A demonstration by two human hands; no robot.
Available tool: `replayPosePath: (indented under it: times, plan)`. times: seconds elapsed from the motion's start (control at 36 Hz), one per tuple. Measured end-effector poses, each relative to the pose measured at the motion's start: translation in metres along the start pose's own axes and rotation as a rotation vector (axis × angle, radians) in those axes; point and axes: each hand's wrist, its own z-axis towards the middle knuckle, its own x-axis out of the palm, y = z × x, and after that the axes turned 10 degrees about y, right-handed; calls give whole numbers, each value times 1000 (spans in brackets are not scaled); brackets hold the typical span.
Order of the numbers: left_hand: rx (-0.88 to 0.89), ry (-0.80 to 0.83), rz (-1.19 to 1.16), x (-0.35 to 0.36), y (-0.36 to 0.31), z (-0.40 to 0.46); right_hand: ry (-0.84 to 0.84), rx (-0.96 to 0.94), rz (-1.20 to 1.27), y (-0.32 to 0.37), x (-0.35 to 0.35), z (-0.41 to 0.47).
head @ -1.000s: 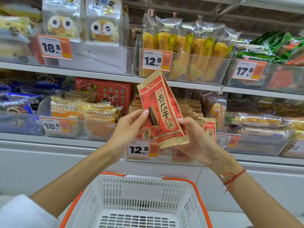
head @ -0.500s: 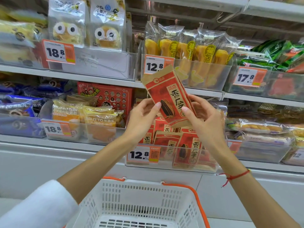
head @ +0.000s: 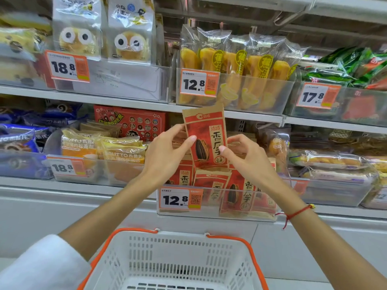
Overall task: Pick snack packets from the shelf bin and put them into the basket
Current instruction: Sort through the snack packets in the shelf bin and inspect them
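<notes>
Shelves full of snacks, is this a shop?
Yes, most likely a supermarket snack aisle. Orange price tags hang on clear shelf bins packed with wrapped snacks, and a white shopping basket with orange handles waits below.

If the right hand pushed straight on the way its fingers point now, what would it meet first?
The right hand points up-left at the red seed packet its fingertips already pinch. Next would probably come the left hand on the packet's other edge; depth is unclear.

Grey shelf (head: 129,186) with clear bins (head: 211,213) of snack packets (head: 240,197) side by side.
</notes>
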Motion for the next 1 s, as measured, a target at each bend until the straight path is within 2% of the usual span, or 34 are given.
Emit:
replayPosePath:
  times: [0.08,0.17,0.25,0.42,0.58,0.72,0.86,0.92,1.0]
  plan:
    - [20,45,140,-1,-2,-1,15,13,-27,-1,0,2]
    - [33,135,332,5,-5,-2,-50,-66,6,-2,-3,2]
    - [49,184,396,13,-5,-6,-111,-125,-36,-3,-8,4]
    - [104,66,265,11,-8,-1,-114,-182,-105,-2,-17,7]
    - [122,13,182,3,-10,12,-129,-271,-254,7,-24,14]
    - [106,50,317,4,-1,15,-55,-267,-368,7,-23,22]
    - [32,226,498,6,5,18,149,-232,-583,-5,-11,28]
    - [51,261,536,6,6,19,160,-216,-555,-10,-7,29]
    - [111,243,491,5,6,20,81,-254,-414,-12,-8,30]
